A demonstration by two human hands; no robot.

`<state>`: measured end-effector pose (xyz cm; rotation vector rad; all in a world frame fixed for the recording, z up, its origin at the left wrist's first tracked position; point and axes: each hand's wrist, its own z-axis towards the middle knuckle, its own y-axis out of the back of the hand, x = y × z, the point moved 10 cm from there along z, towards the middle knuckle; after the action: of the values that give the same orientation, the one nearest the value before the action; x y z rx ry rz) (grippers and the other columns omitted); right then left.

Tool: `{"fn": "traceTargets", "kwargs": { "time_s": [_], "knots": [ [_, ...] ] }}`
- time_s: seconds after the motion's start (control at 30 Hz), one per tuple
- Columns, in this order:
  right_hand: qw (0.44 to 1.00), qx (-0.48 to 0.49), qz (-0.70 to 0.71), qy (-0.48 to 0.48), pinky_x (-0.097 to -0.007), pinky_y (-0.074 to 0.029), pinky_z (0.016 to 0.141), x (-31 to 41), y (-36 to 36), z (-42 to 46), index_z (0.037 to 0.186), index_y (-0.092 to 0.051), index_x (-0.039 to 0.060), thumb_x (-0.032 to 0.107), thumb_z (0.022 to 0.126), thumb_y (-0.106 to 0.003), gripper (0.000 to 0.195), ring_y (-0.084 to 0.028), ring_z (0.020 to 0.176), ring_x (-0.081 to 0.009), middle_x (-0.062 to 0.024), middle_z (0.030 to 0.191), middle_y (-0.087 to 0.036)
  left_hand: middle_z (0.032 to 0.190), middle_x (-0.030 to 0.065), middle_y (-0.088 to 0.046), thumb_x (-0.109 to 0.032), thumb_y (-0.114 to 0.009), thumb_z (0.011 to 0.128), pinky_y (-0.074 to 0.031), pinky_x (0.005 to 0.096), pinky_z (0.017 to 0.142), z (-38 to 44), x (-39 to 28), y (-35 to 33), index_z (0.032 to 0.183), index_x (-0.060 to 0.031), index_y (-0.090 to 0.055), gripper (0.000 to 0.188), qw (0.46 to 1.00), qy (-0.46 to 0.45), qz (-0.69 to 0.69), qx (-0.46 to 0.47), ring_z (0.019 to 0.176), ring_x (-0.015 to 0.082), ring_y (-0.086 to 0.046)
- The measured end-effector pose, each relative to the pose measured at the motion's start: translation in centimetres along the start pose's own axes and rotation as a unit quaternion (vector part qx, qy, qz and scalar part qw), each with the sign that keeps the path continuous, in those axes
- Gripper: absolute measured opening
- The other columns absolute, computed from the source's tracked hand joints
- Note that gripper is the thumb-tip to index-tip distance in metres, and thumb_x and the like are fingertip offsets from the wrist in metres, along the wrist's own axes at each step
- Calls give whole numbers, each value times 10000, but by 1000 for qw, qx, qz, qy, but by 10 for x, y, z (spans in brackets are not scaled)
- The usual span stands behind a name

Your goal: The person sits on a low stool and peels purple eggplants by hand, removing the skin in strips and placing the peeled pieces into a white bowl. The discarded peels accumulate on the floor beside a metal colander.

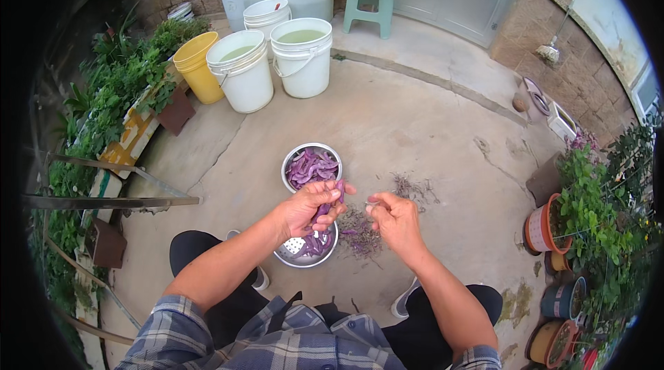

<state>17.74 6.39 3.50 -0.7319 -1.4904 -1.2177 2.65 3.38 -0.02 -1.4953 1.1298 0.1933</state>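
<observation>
My left hand [316, 206] is closed around several purple bean pods [322, 210], one of them upright between thumb and fingers. To its right, my right hand [397, 217] is held with thumb and forefinger together; whether a small scrap is between them I cannot tell. A metal bowl [284, 170] heaped with purple pods lies just beyond my left hand. Below that hand, a perforated metal colander [306, 265] holds fewer pods and is partly hidden by the hand. Trimmings [363, 240] and a few purple pieces are scattered on the concrete between and under my hands.
White buckets [303, 66] of greenish water and a yellow bucket [199, 69] stand ahead on the left. A green stool [386, 7] bears a spread of drying material. Potted plants [539, 227] line the right; a metal frame [114, 203] juts in from the left.
</observation>
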Motion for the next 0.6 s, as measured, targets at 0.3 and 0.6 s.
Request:
{"fn": "traceTargets", "kwargs": {
  "time_s": [0.3,0.6],
  "knots": [
    [988,48,140,44,-266,-478,535,30,2,-3,1050,-695,-35,14,879,-615,195,-588,598,-82,-51,734,-668,685,49,-593,-241,-650,981,-311,202,389,-5,19,-32,1022,45,-679,290,994,29,105,2,456,57,-437],
    [967,-7,-104,235,-348,-485,541,68,2,-18,899,-653,-24,-11,850,-642,52,-625,605,-280,-151,730,-622,701,68,-597,-360,-583,1013,-316,226,373,-8,25,-20,946,30,-679,408,997,44,48,-31,454,69,-424]
  ]
}}
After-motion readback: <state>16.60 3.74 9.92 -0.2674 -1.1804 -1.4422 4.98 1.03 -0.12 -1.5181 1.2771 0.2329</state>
